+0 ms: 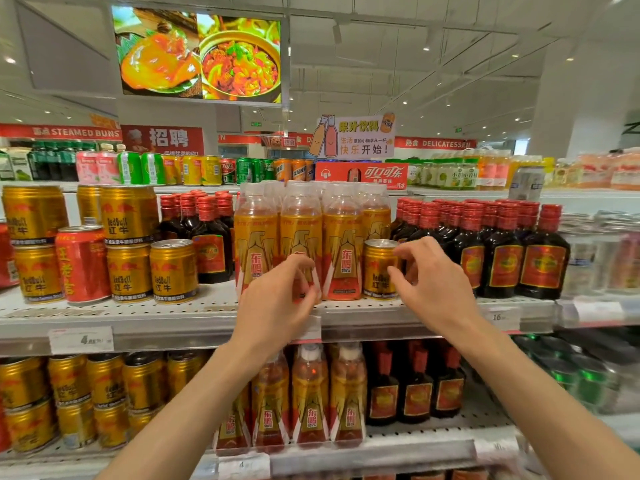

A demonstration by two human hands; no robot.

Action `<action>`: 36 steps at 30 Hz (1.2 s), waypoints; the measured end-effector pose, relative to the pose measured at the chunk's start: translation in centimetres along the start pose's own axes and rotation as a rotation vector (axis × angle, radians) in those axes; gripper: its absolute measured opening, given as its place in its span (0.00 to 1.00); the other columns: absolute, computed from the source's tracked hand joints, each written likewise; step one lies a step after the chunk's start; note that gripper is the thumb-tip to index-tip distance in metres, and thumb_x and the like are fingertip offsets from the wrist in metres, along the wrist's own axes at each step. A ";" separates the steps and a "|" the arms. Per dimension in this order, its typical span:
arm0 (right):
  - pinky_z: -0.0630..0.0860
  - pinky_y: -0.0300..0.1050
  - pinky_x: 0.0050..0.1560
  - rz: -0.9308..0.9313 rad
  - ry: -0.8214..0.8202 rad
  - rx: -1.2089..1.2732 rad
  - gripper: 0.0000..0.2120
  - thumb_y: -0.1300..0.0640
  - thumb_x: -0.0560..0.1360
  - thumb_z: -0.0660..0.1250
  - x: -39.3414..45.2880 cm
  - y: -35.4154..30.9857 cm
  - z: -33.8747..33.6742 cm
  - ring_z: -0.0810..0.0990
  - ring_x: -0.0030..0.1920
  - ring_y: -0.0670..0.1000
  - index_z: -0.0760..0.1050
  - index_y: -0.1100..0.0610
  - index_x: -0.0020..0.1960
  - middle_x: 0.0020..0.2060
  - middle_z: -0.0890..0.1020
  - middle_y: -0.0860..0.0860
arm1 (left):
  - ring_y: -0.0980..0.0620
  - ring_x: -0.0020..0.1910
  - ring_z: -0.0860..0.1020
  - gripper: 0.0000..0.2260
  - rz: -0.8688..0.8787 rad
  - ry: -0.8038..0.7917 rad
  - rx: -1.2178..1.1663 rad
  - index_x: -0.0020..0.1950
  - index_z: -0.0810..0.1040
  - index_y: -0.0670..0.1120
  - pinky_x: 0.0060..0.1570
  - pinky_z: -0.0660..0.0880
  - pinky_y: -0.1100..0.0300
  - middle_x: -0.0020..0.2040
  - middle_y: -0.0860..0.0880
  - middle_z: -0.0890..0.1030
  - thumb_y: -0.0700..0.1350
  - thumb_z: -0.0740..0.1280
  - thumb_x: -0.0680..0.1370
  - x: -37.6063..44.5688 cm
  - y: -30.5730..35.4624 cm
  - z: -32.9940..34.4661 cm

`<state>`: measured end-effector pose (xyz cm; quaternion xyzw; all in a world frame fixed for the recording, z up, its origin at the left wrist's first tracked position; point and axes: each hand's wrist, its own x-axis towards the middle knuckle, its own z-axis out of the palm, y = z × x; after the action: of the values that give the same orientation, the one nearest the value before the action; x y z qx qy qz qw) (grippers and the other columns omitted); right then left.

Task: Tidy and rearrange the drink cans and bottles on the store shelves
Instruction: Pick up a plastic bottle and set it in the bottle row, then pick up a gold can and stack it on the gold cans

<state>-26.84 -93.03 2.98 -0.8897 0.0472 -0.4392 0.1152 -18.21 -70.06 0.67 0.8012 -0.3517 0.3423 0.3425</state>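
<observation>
Gold can (377, 268) on shelf (138, 317), right hand (436, 289) curled against its right side; left hand (277, 306) curled on orange bottle (299, 230) left of can; grips unclear

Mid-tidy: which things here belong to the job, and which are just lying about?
Job: left hand, right hand, stray gold can standing between orange bottles and dark bottles, matching gold cans at left.
Just there: food screen, juice sign, price tag.
</observation>
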 end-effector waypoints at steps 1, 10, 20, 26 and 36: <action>0.82 0.53 0.42 -0.006 -0.023 -0.019 0.14 0.49 0.78 0.68 0.5 0.3 -0.3 0.81 0.41 0.50 0.75 0.52 0.62 0.54 0.74 0.46 | 0.60 0.37 0.77 0.14 -0.008 -0.004 0.014 0.62 0.77 0.52 0.38 0.74 0.66 0.38 0.60 0.78 0.46 0.73 0.77 0.3 0.2 0.4; 0.80 0.56 0.49 -0.019 -0.295 -0.015 0.16 0.46 0.78 0.68 3.3 0.2 -0.6 0.80 0.43 0.52 0.67 0.50 0.60 0.59 0.70 0.48 | 0.63 0.38 0.78 0.14 -0.085 -0.038 -0.022 0.62 0.77 0.53 0.39 0.72 0.68 0.38 0.59 0.79 0.44 0.72 0.78 0.9 0.2 1.1; 0.75 0.53 0.52 0.063 -0.330 0.081 0.17 0.38 0.75 0.69 3.2 0.2 -2.4 0.75 0.46 0.49 0.65 0.48 0.44 0.51 0.78 0.47 | 0.63 0.42 0.78 0.15 -0.088 -0.079 -0.071 0.65 0.75 0.52 0.41 0.76 0.67 0.44 0.59 0.77 0.47 0.70 0.79 0.3 0.0 1.3; 0.79 0.49 0.43 0.270 -0.183 0.430 0.17 0.40 0.74 0.71 0.7 1.0 -2.8 0.82 0.41 0.49 0.68 0.51 0.44 0.48 0.81 0.46 | 0.60 0.50 0.79 0.21 -0.101 -0.108 -0.220 0.70 0.74 0.53 0.51 0.82 0.55 0.50 0.59 0.79 0.53 0.72 0.78 -0.7 1.2 1.7; 0.83 0.43 0.39 0.498 -0.205 0.970 0.17 0.47 0.76 0.71 -4.3 0.1 -3.0 0.84 0.34 0.54 0.73 0.61 0.47 0.40 0.85 0.55 | 0.64 0.55 0.79 0.27 -0.149 -0.280 -0.453 0.73 0.70 0.59 0.51 0.78 0.69 0.59 0.61 0.78 0.55 0.74 0.76 -3.1 4.9 2.0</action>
<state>-31.86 -92.78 1.45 -0.7349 0.0371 -0.2811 0.6161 -23.11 -73.16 -1.29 0.7672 -0.4033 0.1146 0.4854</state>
